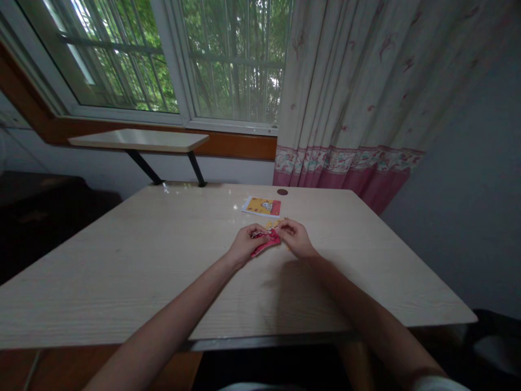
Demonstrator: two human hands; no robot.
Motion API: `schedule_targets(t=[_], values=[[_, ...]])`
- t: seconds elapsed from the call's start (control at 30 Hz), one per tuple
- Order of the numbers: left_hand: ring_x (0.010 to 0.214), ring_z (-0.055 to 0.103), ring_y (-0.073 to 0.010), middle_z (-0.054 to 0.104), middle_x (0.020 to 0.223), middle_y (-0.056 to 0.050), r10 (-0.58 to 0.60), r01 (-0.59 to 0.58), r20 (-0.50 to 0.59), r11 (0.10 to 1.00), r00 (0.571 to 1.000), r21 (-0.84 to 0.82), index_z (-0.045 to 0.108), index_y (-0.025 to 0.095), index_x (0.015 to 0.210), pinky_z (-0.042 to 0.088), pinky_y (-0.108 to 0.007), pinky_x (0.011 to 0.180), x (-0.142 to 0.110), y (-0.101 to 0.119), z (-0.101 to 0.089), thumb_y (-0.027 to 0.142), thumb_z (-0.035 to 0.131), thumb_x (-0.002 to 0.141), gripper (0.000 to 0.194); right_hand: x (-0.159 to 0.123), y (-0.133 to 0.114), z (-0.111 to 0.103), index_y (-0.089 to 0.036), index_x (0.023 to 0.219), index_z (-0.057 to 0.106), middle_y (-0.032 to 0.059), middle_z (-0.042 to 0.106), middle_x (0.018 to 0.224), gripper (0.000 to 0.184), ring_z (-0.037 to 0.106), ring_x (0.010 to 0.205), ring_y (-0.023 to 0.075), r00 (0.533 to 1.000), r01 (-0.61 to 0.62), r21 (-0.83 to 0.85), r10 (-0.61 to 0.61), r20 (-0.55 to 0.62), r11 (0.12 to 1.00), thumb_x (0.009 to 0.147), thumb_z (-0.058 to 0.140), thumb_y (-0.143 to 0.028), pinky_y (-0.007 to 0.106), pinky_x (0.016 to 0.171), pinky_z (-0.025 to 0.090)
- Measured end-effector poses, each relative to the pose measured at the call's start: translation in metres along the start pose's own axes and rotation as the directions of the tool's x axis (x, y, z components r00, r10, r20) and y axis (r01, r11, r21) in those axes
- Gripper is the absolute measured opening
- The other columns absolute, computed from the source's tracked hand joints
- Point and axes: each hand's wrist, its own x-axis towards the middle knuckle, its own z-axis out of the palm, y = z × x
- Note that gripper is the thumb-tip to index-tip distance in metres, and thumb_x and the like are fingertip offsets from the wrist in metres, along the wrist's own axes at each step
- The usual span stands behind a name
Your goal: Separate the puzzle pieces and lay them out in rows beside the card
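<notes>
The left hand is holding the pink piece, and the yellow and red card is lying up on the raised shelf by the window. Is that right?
Not quite: the left hand does hold the pink piece, but the head view shows the yellow and red card on the tabletop, not on the raised shelf.
</notes>
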Motion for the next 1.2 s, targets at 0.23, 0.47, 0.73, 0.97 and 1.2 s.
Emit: schedule_targets(t=[0.23,0.47,0.73,0.97,1.2], values=[[0.055,0.062,-0.0124,0.067,0.068,-0.006,-0.209,0.240,0.135,0.929,0.968,-0.281,0.057,0.011,0.070,0.048,-0.020,0.051,-0.004,0.010,0.001,0.011,0.076,0.056,0.023,0.001,-0.004,-0.003,-0.018,0.072,0.061,-0.0012,0.057,0.063,0.022,0.049,0.055,0.0095,0.999,0.003,0.118,0.003,-0.051,0.993,0.067,0.065,-0.038,0.022,0.054,0.040],[0.047,0.058,-0.0092,0.065,0.060,-0.002,-0.152,0.154,0.028,0.956,0.988,-0.249,0.057,0.012,0.067,0.044,-0.017,0.045,0.000,0.007,-0.001,0.016,0.077,0.055,0.024,0.004,0.010,-0.009,-0.016,0.075,0.066,0.0037,0.063,0.068,0.026,0.054,0.060,0.0136,0.995,-0.062,-0.238,0.042,-0.091,0.969,0.069,0.063,-0.041,0.026,0.060,0.043],[0.048,0.056,-0.0084,0.064,0.059,0.000,-0.059,0.056,-0.025,0.991,0.998,-0.120,0.058,0.012,0.069,0.041,-0.017,0.046,0.001,0.002,0.000,0.021,0.077,0.052,0.026,-0.004,0.002,-0.005,-0.018,0.076,0.067,0.0035,0.061,0.069,0.026,0.051,0.062,0.0135,0.997,0.060,-0.395,-0.070,-0.011,0.917,0.075,0.056,-0.041,0.024,0.056,0.040],[0.055,0.055,-0.0093,0.064,0.063,-0.001,0.059,-0.060,0.023,0.997,0.998,0.047,0.060,0.012,0.069,0.041,-0.018,0.051,-0.003,0.001,0.000,0.020,0.075,0.056,0.021,0.005,0.008,-0.004,-0.016,0.055,0.057,-0.0011,0.053,0.053,0.028,0.046,0.052,0.0106,0.992,-0.126,-0.178,0.119,-0.050,0.976,0.068,0.058,-0.041,0.023,0.053,0.036],[0.048,0.051,-0.0072,0.061,0.059,0.002,0.009,-0.012,-0.062,0.999,0.998,-0.042,0.057,0.013,0.070,0.036,-0.017,0.045,0.002,-0.001,-0.001,0.027,0.077,0.054,0.029,0.002,0.001,-0.012,-0.017,0.068,0.067,0.0020,0.061,0.061,0.027,0.051,0.058,0.0133,1.000,-0.019,-0.465,0.025,0.007,0.885,0.075,0.055,-0.041,0.024,0.058,0.036]])
